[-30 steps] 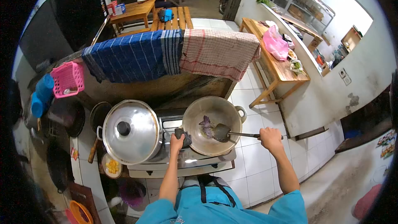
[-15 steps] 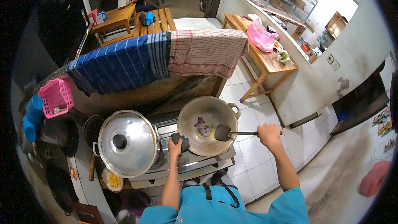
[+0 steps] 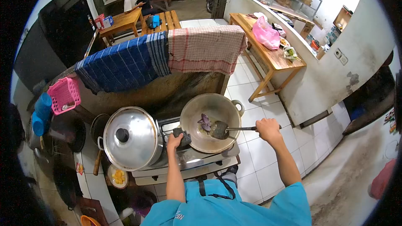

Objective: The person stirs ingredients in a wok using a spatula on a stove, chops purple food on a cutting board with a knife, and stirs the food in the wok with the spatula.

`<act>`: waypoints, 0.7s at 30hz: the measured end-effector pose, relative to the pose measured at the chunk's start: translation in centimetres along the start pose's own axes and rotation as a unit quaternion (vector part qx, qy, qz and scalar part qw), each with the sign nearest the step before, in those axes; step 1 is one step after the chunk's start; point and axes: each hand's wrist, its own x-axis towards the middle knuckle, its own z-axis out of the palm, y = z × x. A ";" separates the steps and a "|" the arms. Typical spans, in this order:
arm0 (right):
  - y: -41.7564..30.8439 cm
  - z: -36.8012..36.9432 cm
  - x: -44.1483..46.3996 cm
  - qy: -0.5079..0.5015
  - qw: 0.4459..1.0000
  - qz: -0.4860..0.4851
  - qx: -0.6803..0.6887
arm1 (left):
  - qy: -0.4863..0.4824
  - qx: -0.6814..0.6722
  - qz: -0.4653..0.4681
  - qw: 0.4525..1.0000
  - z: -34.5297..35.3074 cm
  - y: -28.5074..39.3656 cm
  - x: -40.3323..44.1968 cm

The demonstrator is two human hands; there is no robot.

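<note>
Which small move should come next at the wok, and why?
Probably the right hand should ease the spatula leftward under the purple food and turn it: the blade lies in the wok just right of that food, while the left hand holds a dark cloth at the wok's left side.

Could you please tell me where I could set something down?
Bare tile lies between the yellow-food plate and brown board; the table has bare wood in front of the pink bag. The stove is crowded by lidded pot and wok.
</note>
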 end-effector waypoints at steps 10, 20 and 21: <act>-0.1 0.8 0.0 -0.021 0.999 0.025 -0.005 | 0.114 -0.058 0.026 0.991 1.0 1.6 -3.3; -0.3 0.5 0.0 -0.039 0.999 0.035 0.010 | 0.119 -0.056 0.022 0.991 0.7 2.6 -4.0; -0.2 0.3 -0.2 -0.030 0.999 0.039 0.015 | 0.110 -0.061 0.023 0.992 0.6 2.7 -4.0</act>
